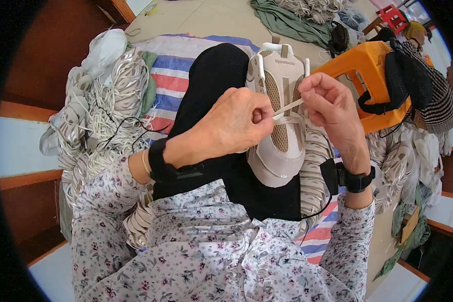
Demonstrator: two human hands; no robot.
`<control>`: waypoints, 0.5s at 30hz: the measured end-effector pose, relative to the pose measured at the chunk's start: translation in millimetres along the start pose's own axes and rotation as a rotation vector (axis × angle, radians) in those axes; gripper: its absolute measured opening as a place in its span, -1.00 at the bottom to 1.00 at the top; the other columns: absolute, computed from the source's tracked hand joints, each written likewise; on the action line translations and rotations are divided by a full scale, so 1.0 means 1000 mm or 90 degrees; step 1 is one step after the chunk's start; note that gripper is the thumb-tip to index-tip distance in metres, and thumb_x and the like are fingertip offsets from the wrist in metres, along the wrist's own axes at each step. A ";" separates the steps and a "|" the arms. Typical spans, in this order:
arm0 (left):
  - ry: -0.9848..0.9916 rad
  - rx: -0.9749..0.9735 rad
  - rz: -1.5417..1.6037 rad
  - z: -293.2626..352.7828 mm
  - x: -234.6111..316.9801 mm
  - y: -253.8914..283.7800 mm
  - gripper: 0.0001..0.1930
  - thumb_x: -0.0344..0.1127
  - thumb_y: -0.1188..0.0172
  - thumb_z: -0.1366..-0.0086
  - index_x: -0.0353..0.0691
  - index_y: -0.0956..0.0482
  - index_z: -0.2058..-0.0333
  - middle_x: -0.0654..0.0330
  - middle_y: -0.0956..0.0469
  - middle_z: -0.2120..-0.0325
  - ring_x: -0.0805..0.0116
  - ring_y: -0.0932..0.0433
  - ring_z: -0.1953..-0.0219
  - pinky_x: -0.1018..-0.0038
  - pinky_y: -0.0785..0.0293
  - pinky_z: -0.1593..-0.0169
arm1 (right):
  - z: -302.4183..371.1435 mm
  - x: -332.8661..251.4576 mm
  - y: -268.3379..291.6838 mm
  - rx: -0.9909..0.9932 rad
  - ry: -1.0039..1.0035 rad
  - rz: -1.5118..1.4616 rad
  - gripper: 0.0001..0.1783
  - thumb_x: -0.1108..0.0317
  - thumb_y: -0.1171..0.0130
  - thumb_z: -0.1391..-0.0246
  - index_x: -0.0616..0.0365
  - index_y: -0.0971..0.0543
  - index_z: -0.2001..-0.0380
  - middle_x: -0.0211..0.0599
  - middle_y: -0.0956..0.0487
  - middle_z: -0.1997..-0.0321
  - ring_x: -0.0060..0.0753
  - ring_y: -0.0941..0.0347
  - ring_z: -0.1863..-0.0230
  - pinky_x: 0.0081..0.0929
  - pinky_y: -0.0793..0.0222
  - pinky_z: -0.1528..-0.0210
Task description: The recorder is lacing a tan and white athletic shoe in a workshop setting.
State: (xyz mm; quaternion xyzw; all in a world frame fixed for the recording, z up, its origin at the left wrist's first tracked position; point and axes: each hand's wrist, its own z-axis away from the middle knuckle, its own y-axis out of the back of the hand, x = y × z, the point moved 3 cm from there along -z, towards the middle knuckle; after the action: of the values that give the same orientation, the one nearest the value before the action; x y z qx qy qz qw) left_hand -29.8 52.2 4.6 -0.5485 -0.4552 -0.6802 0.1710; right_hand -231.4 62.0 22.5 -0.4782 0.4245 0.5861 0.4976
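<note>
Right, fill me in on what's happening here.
A seated person pinches a thin pale strip between the left hand and right hand, above a beige shoe upper. The upper lies against black cloth, toe toward the person. More pale uppers are heaped at the left, and an orange stool stands at the right.

The upper point(277, 160) is beige, the shirt point(201, 246) floral.

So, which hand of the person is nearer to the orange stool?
Right hand. In the picture it is just left of the orange stool, while the left hand is farther left, its fingertips over the pale shoe upper.
</note>
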 end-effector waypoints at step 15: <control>-0.168 -0.085 -0.041 0.001 -0.006 0.020 -0.84 -0.49 -0.18 -0.16 -0.29 -0.65 0.26 0.29 -0.43 0.50 0.57 -0.34 0.53 0.59 -0.28 0.46 | 0.076 -0.091 0.278 0.443 0.157 0.234 -0.89 0.43 0.03 -0.35 0.15 -0.36 0.32 -0.57 -0.19 0.49 -0.75 -0.13 0.47 -0.81 -0.11 0.42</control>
State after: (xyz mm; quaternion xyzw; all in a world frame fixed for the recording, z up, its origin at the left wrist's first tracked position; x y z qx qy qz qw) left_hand -12.3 40.3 7.6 -0.6284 -0.4453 -0.6358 0.0507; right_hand -513.0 79.8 131.7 -0.2642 0.7321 0.4250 0.4622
